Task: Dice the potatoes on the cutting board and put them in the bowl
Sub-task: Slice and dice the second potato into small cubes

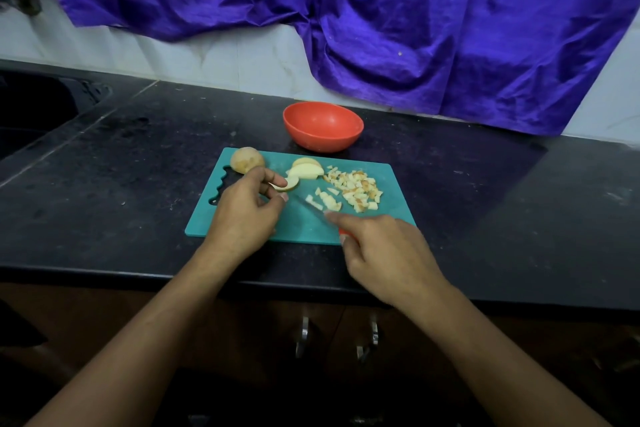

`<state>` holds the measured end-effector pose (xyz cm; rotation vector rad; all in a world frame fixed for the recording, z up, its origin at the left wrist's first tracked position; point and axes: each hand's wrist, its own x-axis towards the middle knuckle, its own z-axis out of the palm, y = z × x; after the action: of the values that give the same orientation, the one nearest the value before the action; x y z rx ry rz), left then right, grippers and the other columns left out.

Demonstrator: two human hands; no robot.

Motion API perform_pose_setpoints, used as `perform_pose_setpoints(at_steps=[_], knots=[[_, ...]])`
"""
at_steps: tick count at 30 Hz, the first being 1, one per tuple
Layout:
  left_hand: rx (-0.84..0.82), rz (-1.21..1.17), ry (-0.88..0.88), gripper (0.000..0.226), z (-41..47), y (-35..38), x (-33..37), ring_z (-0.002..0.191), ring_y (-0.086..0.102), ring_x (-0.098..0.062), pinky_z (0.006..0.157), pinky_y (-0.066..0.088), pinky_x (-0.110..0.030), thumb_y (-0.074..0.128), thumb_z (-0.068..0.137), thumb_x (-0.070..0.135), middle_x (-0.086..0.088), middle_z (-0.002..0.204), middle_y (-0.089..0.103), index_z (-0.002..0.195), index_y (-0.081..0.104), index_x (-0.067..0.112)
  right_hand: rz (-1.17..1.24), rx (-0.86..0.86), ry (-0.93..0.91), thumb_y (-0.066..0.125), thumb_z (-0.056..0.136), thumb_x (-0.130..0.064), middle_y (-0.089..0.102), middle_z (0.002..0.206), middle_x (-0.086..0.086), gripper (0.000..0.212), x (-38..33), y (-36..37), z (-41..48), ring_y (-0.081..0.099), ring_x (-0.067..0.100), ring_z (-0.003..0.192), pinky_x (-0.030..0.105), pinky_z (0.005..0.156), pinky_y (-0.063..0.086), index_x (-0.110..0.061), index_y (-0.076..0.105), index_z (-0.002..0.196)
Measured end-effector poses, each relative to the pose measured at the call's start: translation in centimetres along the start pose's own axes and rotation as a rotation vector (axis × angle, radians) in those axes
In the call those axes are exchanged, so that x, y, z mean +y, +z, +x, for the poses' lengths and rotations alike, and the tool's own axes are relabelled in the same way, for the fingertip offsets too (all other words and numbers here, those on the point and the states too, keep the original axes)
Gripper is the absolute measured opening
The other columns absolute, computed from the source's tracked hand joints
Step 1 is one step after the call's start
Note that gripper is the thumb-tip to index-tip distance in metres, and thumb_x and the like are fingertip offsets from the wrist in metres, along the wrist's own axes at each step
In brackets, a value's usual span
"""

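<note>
So the person's left hand [242, 208] pinches a curved potato slice [285, 184] between thumb and forefinger. The right hand [384, 246] is wrapped round the red handle of a knife [311, 207], forefinger stretched out along the top of the blade. The blade is a bit blurry, but it points straight at the left hand's fingertips [283, 197], which sit just beside its tip. That's the big worry imo: if the slice gets set down and chopped with those fingertips sticking out instead of tucked, a nick is likely.

Second thing: the diced pile [356, 189] sits just beyond the right hand, spread loosely toward that side of the cutting board [277, 158]. A careless sweep of the blade could flick bits off onto the bench [485, 201].

A few more slices [306, 168] lie between the two hands' far sides. A skin-on potato chunk [246, 159] sits right behind the left hand at the board's corner. It looks rounded, so a bump from the knuckles might roll it off.

The bowl [323, 125] is beyond both hands, off the board, and looks empty. Nothing's been transferred, and carrying dice across that gap is where spills would happen. The board could also skid on the smooth bench under hard chopping.
</note>
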<state>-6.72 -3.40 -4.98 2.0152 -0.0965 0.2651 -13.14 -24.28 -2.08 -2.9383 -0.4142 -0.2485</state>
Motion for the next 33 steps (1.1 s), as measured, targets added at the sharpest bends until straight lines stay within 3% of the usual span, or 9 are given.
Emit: perform_pose_setpoints(at_steps=[5,9,12,15,19,24,27,30,33], knots=[[-0.005,-0.014,-0.002,0.014,0.1,0.1,-0.1,0.055,0.058,-0.006,0.057,0.057,-0.032,0.067,0.097,0.022,0.007,0.089,0.066,0.104,0.064,0.034,0.07,0.029,0.181,0.048,0.103,-0.035,0.059,0.086,-0.01,0.044,1.6,0.0,1.0,0.054,0.01,0.069,0.033,0.065,0.046,-0.047,0.05,0.145],[-0.008,-0.049,-0.031,0.013,0.4,0.1,-0.2,0.057,0.058,-0.006,0.053,0.05,-0.024,0.068,0.096,0.023,0.008,0.091,0.065,0.105,0.066,0.032,0.358,0.074,0.205,0.056,0.101,-0.032,0.07,0.101,-0.012,0.042,1.9,0.5,1.9,0.061,0.011,0.068,0.033,0.061,0.049,-0.048,0.056,0.14],[-0.008,-0.022,-0.04,0.012,1.1,0.0,-0.1,0.059,0.057,-0.007,0.059,0.047,-0.027,0.069,0.095,0.024,0.008,0.095,0.066,0.103,0.067,0.032,0.602,0.089,0.178,0.061,0.1,-0.026,0.064,0.08,-0.017,0.041,1.7,1.6,2.9,0.055,0.008,0.058,0.033,0.056,0.046,-0.044,0.062,0.137],[0.029,0.243,0.034,0.021,1.7,0.0,0.4,0.087,0.06,-0.008,0.075,0.043,-0.025,0.073,0.092,0.024,0.008,0.109,0.063,0.112,0.069,0.027,0.66,0.123,0.203,0.062,0.099,-0.025,0.059,0.062,-0.01,0.039,1.9,2.4,3.4,0.054,0.014,0.054,0.04,0.053,0.047,-0.042,0.064,0.135],[0.002,0.565,0.064,0.04,2.5,0.5,0.8,0.114,0.06,-0.025,0.091,0.051,-0.042,0.07,0.094,0.033,0.003,0.134,0.056,0.132,0.063,0.027,0.788,0.141,0.24,0.062,0.1,-0.025,0.061,0.068,0.017,0.036,2.4,2.7,3.5,0.047,0.019,0.05,0.045,0.051,0.047,-0.043,0.066,0.131],[-0.043,0.635,0.118,0.033,2.9,0.4,0.7,0.109,0.063,-0.022,0.088,0.054,-0.043,0.07,0.094,0.034,0.003,0.126,0.062,0.127,0.068,0.027,0.898,0.173,0.252,0.061,0.102,-0.018,0.058,0.06,0.006,0.037,2.5,2.5,3.2,0.045,0.007,0.043,0.032,0.049,0.04,-0.039,0.066,0.132],[-0.061,0.613,0.182,0.027,2.2,-0.2,0.2,0.106,0.062,-0.014,0.084,0.051,-0.036,0.071,0.092,0.036,0.01,0.115,0.066,0.118,0.071,0.03,0.896,0.175,0.242,0.061,0.102,-0.018,0.059,0.063,0.016,0.038,2.4,2.4,3.1,0.044,0.01,0.044,0.032,0.049,0.04,-0.039,0.065,0.134],[-0.127,0.536,0.22,0.023,1.4,-1.0,-0.1,0.089,0.057,-0.003,0.074,0.046,-0.03,0.074,0.089,0.04,0.018,0.107,0.063,0.112,0.072,0.035,0.893,0.181,0.232,0.061,0.103,-0.02,0.06,0.068,0.021,0.038,2.3,2.4,3.0,0.044,0.014,0.046,0.035,0.05,0.041,-0.039,0.064,0.135],[-0.171,0.478,0.225,0.021,0.9,-1.2,-0.1,0.074,0.056,-0.001,0.064,0.039,-0.028,0.077,0.085,0.048,0.022,0.099,0.06,0.104,0.072,0.041,0.832,0.188,0.212,0.061,0.102,-0.021,0.06,0.061,0.007,0.038,2.2,2.5,2.7,0.044,0.016,0.049,0.035,0.051,0.04,-0.041,0.064,0.134]])
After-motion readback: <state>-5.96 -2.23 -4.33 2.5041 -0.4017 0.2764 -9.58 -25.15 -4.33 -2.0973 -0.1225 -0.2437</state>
